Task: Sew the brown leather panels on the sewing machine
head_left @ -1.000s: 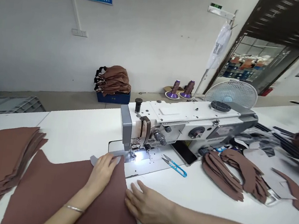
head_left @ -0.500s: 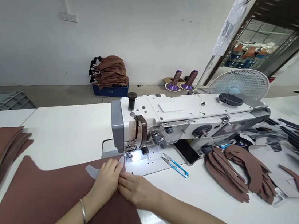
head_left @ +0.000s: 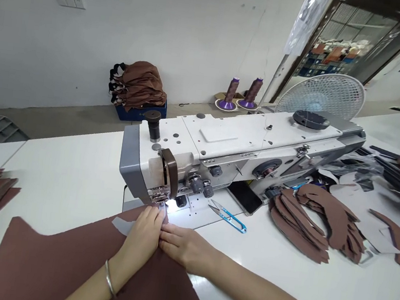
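Head view: brown leather-look panel (head_left: 55,264) looks light, kinda floppy — hold near its edge, left hand (head_left: 144,232) and right hand (head_left: 185,249) pressing, can't tell if pinching.

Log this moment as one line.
left hand: over grey patch on brown sheet | right hand: on sheet, beside left hand | sheet edge: at machine's needle end | snips: lying unheld
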### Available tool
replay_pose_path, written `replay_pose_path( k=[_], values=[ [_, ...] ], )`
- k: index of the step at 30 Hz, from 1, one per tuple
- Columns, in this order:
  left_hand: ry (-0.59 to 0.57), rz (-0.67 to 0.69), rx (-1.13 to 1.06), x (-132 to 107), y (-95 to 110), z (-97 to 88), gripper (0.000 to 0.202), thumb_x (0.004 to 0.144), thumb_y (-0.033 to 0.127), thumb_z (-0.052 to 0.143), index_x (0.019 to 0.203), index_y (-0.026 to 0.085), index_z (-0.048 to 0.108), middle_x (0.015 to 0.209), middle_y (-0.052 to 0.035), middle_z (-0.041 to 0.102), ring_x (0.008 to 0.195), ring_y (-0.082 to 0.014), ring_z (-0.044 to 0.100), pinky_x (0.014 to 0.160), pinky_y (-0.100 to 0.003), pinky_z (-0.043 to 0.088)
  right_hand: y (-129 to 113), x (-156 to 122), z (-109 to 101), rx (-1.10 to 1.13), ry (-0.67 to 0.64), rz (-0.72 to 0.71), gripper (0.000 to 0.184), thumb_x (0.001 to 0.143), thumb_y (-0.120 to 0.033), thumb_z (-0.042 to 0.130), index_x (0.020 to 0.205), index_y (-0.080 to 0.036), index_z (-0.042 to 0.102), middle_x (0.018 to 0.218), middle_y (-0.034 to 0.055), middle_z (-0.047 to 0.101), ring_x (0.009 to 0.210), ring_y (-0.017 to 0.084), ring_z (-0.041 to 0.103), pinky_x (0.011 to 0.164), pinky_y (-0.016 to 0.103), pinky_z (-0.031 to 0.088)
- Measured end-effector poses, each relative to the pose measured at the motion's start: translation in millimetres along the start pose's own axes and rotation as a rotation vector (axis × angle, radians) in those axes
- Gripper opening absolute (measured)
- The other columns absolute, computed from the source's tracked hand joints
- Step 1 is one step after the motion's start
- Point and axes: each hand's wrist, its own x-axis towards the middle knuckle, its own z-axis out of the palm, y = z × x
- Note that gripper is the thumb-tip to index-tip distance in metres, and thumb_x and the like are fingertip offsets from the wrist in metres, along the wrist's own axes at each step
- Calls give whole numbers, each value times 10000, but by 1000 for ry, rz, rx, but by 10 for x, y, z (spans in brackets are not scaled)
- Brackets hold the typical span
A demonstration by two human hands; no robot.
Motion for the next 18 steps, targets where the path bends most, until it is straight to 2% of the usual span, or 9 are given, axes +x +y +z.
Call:
replay_pose_path(
  k=[3,10,18],
  values=[
    [14,26,18,-11,-2,17,347,860,27,403,1186,91,503,913,-64,554,827,-208,492,761,-360,474,-11,-7,-2,-4,9,-8,323,979,-124,349,1116,28,598,1128,179,628,1258,227,471,1181,350,273],
    [17,49,17,-13,-12,52,320,849,31,454,1160,71,517,908,-69,551,817,-210,491,733,-363,478,-18,-18,-12,-65,4,-3,306,983,-134,370,1133,-1,600,1188,174,613,1271,219,466,1165,350,302],
    [61,57,72,36,7,58,285,823,33,515,1099,79,573,875,-66,559,799,-209,502,722,-348,473,-55,4,39,-164,45,33,291,973,-148,388,1074,-14,626,1164,171,627,1231,262,499,1124,399,364]
  ],
)
